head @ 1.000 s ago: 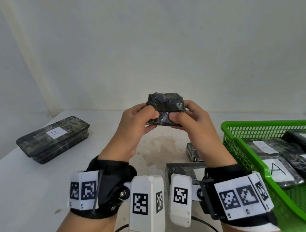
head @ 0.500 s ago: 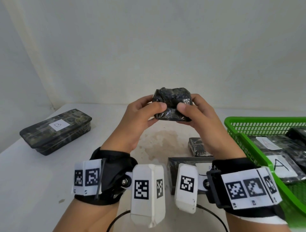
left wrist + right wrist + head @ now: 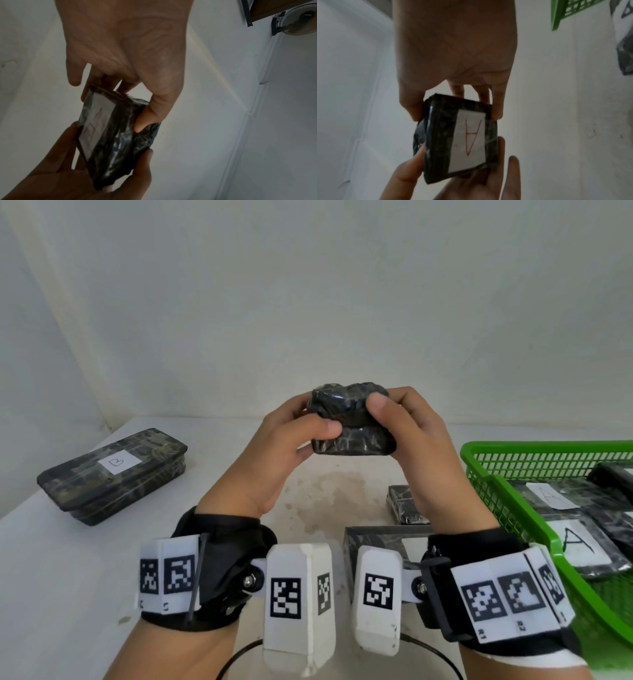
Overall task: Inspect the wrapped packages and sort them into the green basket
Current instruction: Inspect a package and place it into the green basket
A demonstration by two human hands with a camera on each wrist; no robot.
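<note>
You hold a small package up in front of you, above the middle of the surface, with both hands clamped on it: your left hand pinches its left end between thumb and fingers, and your right hand pinches its right end the same way. The basket sits on the surface low to your right, so your right hand is the nearer one for the drop, and the package would travel right and down over the near rim. From the head view its long axis runs left to right between your hands, roughly level. It is a short block wrapped in glossy, crinkled black film, bunched on the side that faces you. The right wrist view shows a white label on the far face with a red "A" drawn on it. Packages already lying in the basket also carry "A" labels, so this one probably belongs there. A long package marked "B" lies well apart on the left of the surface, and two more dark packages sit just beside the basket.
</note>
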